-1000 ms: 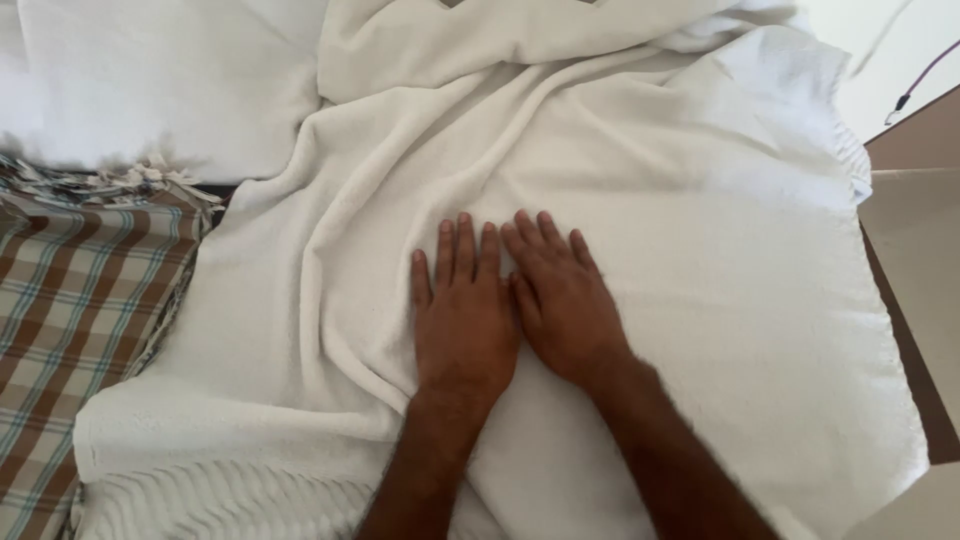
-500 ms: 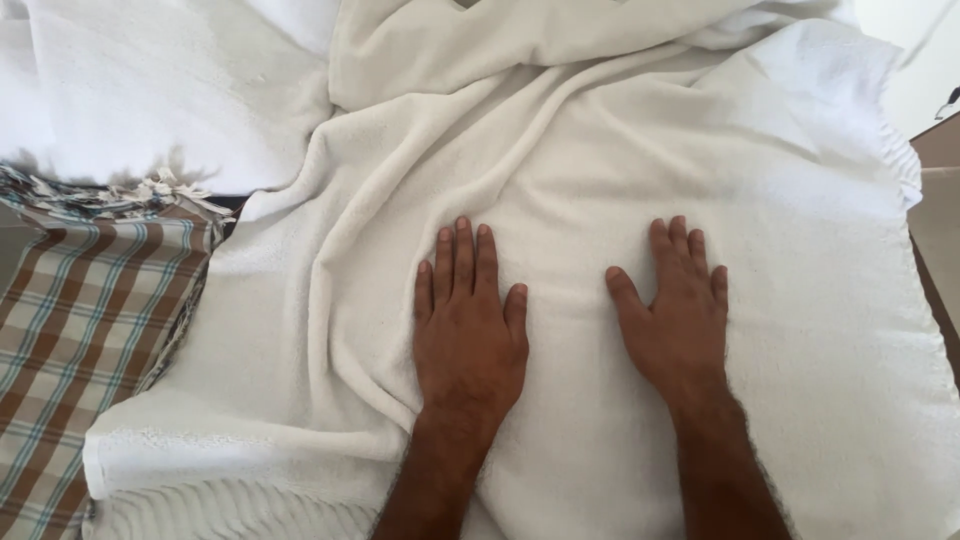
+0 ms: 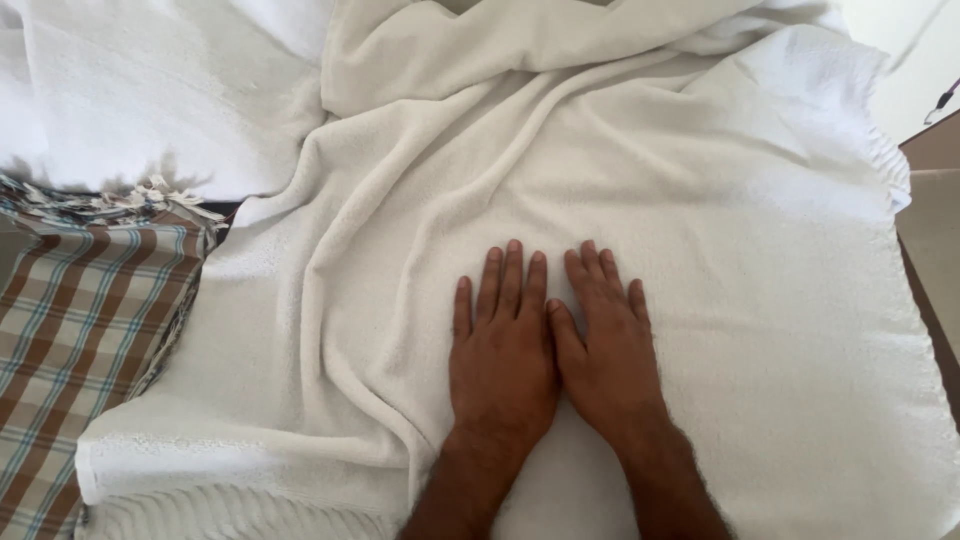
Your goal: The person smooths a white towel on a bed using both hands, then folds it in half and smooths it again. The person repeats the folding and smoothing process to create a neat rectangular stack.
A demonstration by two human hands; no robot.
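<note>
Pressing left hand [image 3: 503,360] and right hand [image 3: 605,350] flat, fingers spread narrowly and gripping nothing, smoothing the rumpled white terry towel [image 3: 640,200], brown-and-teal checked fringed cloth [image 3: 80,330] lying at nine o'clock.

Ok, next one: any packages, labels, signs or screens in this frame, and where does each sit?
None in view. Only cloth: both hands, left hand and right hand, lie flat side by side on a rumpled white towel; a brown and blue checked cloth with a fringe lies at the left.
</note>
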